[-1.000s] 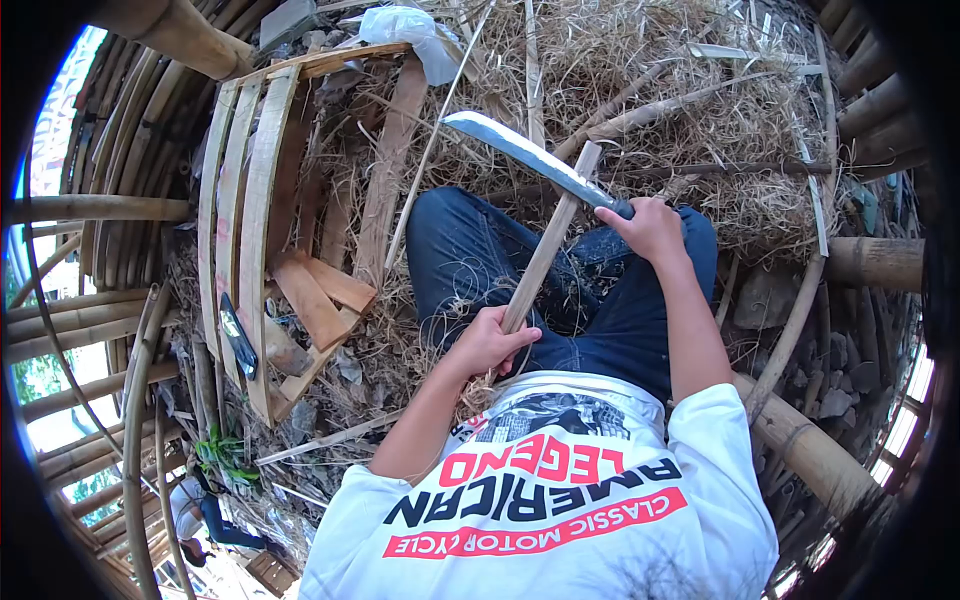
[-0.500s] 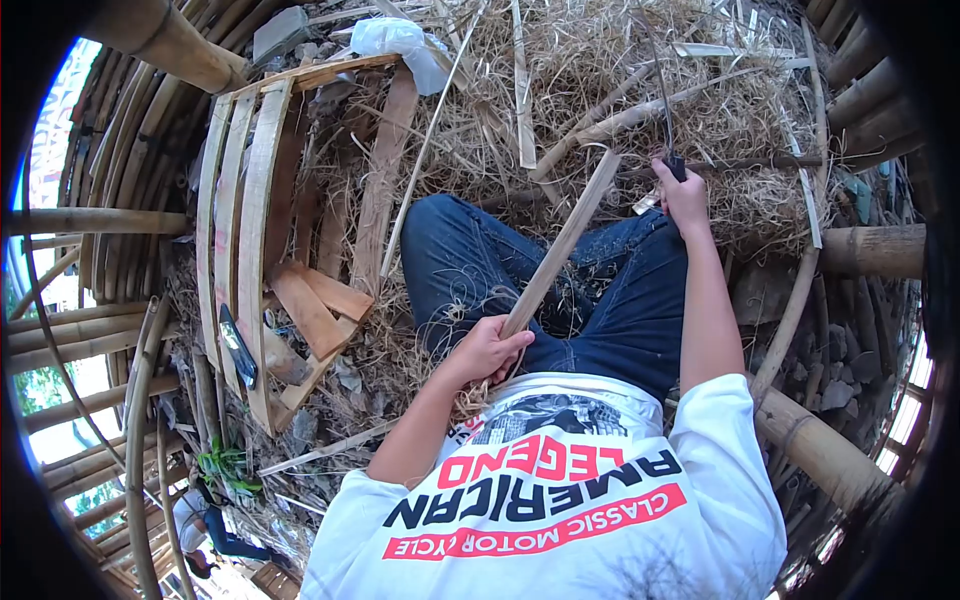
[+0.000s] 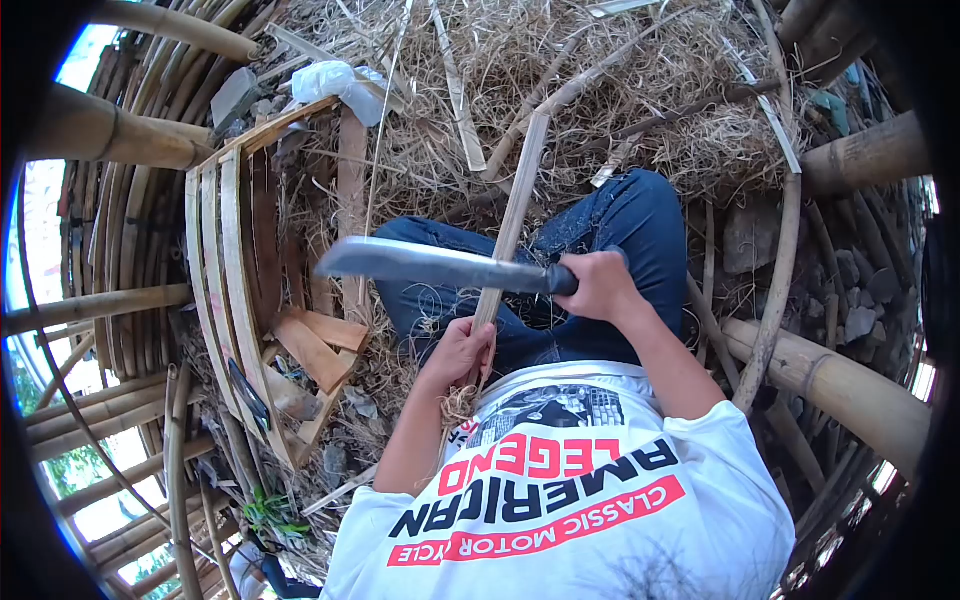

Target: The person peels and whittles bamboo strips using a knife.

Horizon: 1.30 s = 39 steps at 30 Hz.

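Fingers of the right hand [image 3: 598, 284], in the head view, are closed around the handle of a big knife [image 3: 430, 266], its blade pointed toward nine o'clock and laid across the view of a wooden stick [image 3: 516, 205]; whether the stick is touched by it cannot be told. The stick's lower end is gripped by the left hand [image 3: 460, 352], its far end aimed between twelve and one. A slatted wooden frame [image 3: 236, 255] is seen at nine o'clock, a dark phone [image 3: 249, 396] at eight, a plastic bag [image 3: 343, 86] at eleven, and shavings [image 3: 690, 125] at one.
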Each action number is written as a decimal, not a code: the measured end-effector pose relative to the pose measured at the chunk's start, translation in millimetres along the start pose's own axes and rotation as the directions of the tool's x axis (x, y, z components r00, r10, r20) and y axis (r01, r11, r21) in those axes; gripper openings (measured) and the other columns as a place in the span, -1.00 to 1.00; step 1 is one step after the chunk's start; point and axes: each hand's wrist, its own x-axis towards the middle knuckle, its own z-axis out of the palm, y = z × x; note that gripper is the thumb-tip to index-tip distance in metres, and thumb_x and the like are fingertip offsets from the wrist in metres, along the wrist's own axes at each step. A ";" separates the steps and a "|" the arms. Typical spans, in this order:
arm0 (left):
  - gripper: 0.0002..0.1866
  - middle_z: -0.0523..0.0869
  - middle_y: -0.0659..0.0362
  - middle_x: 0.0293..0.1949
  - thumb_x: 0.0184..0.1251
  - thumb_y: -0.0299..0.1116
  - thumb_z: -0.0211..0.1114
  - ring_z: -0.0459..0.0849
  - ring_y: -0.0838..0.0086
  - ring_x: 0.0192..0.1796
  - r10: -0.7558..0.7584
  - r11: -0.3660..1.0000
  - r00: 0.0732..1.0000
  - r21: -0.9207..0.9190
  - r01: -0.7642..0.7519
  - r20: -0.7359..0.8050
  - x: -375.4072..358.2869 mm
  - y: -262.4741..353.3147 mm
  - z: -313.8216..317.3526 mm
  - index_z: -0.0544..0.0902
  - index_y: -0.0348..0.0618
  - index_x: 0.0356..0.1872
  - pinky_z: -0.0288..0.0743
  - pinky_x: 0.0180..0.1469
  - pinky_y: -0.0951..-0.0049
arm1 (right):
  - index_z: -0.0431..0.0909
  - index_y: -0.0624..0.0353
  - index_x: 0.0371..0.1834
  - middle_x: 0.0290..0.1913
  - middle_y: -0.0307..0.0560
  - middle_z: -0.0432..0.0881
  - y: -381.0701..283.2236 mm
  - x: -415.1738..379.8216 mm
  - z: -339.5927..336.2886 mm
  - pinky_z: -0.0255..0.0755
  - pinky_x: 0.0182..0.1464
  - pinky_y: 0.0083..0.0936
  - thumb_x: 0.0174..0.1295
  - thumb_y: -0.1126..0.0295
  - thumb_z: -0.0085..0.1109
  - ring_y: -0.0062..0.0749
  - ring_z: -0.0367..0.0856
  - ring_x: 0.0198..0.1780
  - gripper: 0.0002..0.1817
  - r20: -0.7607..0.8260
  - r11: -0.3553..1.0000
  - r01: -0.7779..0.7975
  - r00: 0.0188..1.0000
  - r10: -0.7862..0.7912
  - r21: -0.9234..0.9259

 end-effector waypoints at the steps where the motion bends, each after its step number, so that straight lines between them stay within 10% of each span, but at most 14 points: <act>1: -0.67 0.51 0.24 -0.65 0.49 -0.15 0.16 0.47 0.57 -0.69 -0.002 1.000 1.000 0.011 0.002 0.004 -0.9 1.3 3.6 0.49 -0.18 -0.40 0.40 -0.63 0.52 | 0.61 0.07 -0.48 -0.51 0.02 0.66 -3.6 -3.3 2.7 0.54 -0.28 -0.16 -0.17 0.20 0.38 -0.04 0.69 -0.38 -0.76 0.020 1.000 0.028 0.999 -0.028 -0.005; 11: -0.70 0.49 0.30 -0.68 0.22 -0.28 0.44 0.48 0.61 -0.69 0.179 0.910 0.954 0.410 -0.068 -0.240 -2.6 0.1 23.3 0.50 -0.23 -0.31 0.33 -0.68 0.54 | 0.62 0.13 -0.43 -0.46 0.02 0.68 -7.1 -3.0 3.3 0.57 -0.24 -0.19 -0.18 0.22 0.35 -0.06 0.71 -0.36 -0.73 0.210 0.981 0.104 0.975 -0.068 -0.161; 39: -0.76 0.46 0.31 -0.70 0.36 -0.28 0.31 0.43 0.64 -0.76 0.032 0.986 0.983 0.169 -0.001 -0.180 1.4 6.5 9.2 0.42 -0.12 -0.36 0.33 -0.74 0.60 | 0.68 0.13 -0.42 -0.35 0.12 0.71 27.9 98.9 4.5 0.58 -0.09 -0.20 -0.17 0.21 0.25 0.01 0.71 -0.23 -0.72 -0.006 0.941 -0.311 0.950 0.313 -0.131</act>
